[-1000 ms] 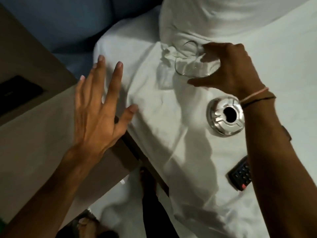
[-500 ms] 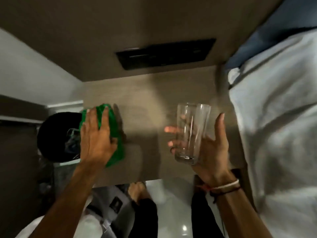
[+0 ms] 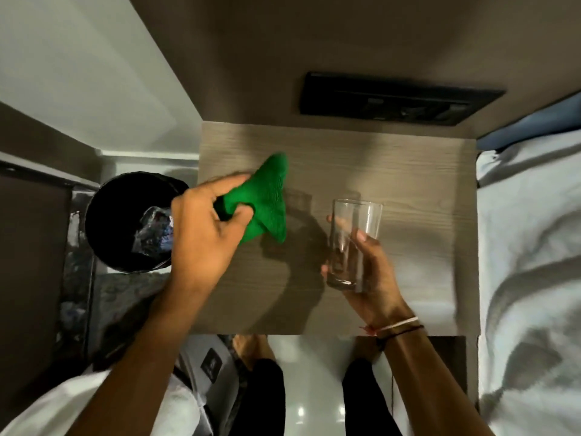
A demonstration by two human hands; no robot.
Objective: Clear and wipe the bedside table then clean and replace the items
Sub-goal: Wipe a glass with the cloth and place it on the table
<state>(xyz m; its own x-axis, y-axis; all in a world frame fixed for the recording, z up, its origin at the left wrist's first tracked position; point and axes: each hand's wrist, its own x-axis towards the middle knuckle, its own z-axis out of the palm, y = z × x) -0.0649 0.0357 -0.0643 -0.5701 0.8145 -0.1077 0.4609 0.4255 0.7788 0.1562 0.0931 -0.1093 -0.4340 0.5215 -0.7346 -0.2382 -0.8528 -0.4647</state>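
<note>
Bedside table [image 3: 408,184]: rectangular top, pale wood-grain laminate, matte, bare apart from shadows. Above its middle the right hand [image 3: 374,278] holds a tall, straight-sided clear drinking glass [image 3: 352,243], upright with a slight tilt, thick base lowest; fingers wrap the far side, thumb pressed on the near wall. It cannot be told whether the base touches the top. The left hand [image 3: 204,234] pinches a bright green cloth [image 3: 267,202] between thumb and curled fingers; the soft, knitted-looking fabric hangs in a loose peaked fold over the table's left part, near the glass but apart from it. Left of the table stands a round black waste bin [image 3: 110,221] holding crumpled clear wrapping. A dark recessed switch panel [image 3: 399,99] sits in the wall behind. Rumpled white bed linen [image 3: 528,262] adjoins the right edge.
</note>
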